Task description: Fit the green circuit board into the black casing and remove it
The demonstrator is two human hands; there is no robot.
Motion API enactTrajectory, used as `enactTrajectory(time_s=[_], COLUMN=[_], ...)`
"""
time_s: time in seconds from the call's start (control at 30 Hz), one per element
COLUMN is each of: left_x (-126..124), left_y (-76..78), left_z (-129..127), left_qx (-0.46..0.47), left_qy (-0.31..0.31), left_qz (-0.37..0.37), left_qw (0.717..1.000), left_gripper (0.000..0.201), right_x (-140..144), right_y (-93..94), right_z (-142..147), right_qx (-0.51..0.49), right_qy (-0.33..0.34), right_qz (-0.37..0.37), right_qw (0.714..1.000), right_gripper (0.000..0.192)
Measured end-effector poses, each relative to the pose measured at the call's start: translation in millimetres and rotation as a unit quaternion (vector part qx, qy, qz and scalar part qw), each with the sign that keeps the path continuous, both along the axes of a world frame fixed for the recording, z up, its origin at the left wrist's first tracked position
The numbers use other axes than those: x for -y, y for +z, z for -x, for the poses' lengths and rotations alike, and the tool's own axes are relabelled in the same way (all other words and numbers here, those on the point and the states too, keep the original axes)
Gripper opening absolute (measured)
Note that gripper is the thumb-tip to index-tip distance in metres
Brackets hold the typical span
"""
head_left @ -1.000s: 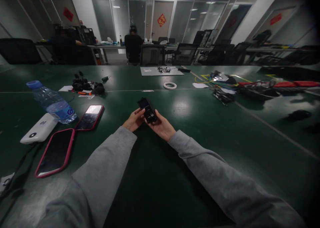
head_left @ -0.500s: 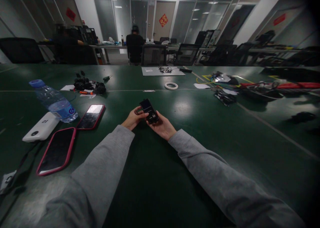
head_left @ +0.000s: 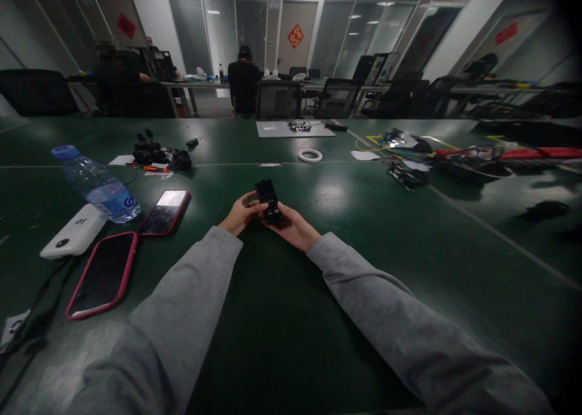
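Both hands grip a small black handheld device [head_left: 267, 192], raised just over the green table. It has a dark screen on its upper half and light marks or buttons below; its exact kind is hard to make out. My left hand [head_left: 240, 215] closes on its left side, thumb lying across the front. From the lower right, my right hand [head_left: 296, 227] holds the other side, fingers partly hidden beneath it. To the left of my left hand lie a phone in a red case [head_left: 164, 213] and a larger red-cased phone [head_left: 103, 275].
A tilted water bottle [head_left: 97, 184] leans by a white power bank [head_left: 75, 233] at left. Farther back are black parts [head_left: 161, 155], a screwdriver [head_left: 193, 142], a tape roll [head_left: 310, 155] and a grey board [head_left: 273, 130]. Cables and tools [head_left: 409, 154] clutter the right. People sit beyond.
The device has turned slightly more upright and shifted a little left, and its lower part now shows less brightly. Both hands keep their hold on it.
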State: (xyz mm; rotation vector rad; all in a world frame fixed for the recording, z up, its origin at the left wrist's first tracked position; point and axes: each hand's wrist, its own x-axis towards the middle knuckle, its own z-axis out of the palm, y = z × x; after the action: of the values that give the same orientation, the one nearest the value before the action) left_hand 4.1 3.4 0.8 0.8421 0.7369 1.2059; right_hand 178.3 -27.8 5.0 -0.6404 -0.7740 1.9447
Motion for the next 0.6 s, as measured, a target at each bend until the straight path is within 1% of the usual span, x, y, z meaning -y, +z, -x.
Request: enactTrajectory(time_s=[0.13,0.27,0.37,0.6], left_x=[-0.7,-0.3,-0.4,-0.5], left_y=[-1.3,-0.8,-0.9,-0.7], left_z=[1.0,1.1,0.8,0.4], left_qx=[0.004,0.009,0.009,0.001], left_qy=[-0.001,0.001,0.002,0.002], left_qz=[0.003,0.004,0.002,0.000], left_qw=[1.000,1.000,1.000,1.000], left_gripper=[0.070,0.072,0.074,0.073], right_x=[2.8,3.5,3.4,4.8], right_y=[3.4,4.2,3.9,4.6], right_z=[1.0,1.8,1.4,1.5], right_qx=[0.032,0.025,0.019,0.016], right_qy=[-0.025,-0.041,-0.039,-0.043], right_qz=[-0.014,-0.001,0.002,-0.001], right_qw=[0.999,0.999,0.999,0.999], right_gripper=[0.048,0.043,0.041,0.044])
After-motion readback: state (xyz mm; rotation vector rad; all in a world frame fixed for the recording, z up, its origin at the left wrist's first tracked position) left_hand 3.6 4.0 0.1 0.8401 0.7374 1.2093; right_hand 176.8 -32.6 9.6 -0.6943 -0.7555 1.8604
